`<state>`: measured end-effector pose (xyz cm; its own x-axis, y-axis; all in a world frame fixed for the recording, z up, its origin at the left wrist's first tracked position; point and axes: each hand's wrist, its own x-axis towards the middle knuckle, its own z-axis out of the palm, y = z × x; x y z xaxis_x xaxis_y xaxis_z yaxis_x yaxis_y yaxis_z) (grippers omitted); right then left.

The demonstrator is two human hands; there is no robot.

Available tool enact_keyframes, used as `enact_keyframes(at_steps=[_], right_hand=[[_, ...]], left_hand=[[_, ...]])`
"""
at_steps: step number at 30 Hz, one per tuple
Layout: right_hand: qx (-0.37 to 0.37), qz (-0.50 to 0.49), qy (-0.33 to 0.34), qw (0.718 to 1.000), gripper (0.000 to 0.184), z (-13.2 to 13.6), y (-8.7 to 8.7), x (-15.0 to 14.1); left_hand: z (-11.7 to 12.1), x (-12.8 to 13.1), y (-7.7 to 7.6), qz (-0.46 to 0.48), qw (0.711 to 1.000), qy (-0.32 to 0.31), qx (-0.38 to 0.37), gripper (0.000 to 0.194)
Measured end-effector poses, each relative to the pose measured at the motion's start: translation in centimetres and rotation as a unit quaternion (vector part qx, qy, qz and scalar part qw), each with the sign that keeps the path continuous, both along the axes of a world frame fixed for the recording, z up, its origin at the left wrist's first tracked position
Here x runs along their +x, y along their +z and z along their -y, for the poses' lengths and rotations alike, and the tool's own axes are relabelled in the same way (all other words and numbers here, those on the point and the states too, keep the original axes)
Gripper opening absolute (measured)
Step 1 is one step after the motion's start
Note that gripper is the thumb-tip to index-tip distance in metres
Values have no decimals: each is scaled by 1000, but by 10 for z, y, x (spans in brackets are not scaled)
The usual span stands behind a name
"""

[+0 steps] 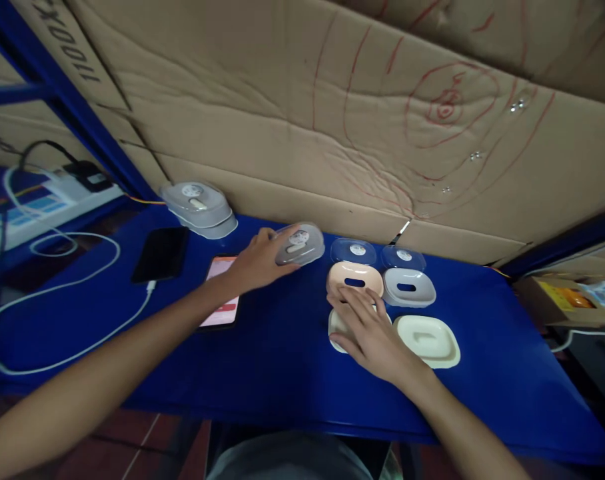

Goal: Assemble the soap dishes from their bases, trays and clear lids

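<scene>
My left hand is closed round a grey soap dish with a clear lid and holds it just above the blue table. My right hand lies flat, fingers stretched out, on a cream dish that it mostly hides. Its fingertips reach the rim of a peach dish. To the right stand a grey dish and a cream dish. Two clear lids lean behind them.
A stack of grey lidded dishes sits at the back left. A black phone on a white cable and a lit phone lie left of centre. A power strip is at far left. Cardboard walls the back.
</scene>
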<state>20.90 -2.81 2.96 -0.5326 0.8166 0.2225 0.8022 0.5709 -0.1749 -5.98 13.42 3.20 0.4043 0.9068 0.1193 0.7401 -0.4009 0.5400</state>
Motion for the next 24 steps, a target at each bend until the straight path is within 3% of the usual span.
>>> enact_keyframes(at_steps=[4, 7, 10, 11, 13, 15, 17, 20, 24], right_hand=[[20, -19, 2, 1000, 50, -2, -6, 4], [51, -31, -29, 998, 46, -6, -6, 9], [64, -38, -68, 995, 38, -15, -7, 18], [62, -34, -74, 995, 37, -19, -9, 21], [47, -24, -76, 996, 38, -26, -15, 28], [32, -24, -75, 996, 43, -31, -20, 33], [33, -47, -79, 995, 47, -33, -20, 37], [58, -125, -96, 986, 41, -31, -13, 38], [80, -198, -106, 971, 30, -23, -2, 31]], left_hand=[[-43, 0, -4, -77, 997, 0, -30, 90], [-48, 10, 7, -95, 995, -3, -26, 101], [-16, 27, 18, -104, 994, 10, 22, 109], [3, 33, 20, -96, 994, -1, 55, 99], [48, 46, 17, -20, 989, -85, 123, 72], [91, 56, 9, 28, 977, -200, 72, 57], [121, 62, -4, 29, 958, -285, 2, 65], [131, 62, -20, 42, 961, -270, -41, 62], [96, 49, -26, 41, 976, -207, -47, 41]])
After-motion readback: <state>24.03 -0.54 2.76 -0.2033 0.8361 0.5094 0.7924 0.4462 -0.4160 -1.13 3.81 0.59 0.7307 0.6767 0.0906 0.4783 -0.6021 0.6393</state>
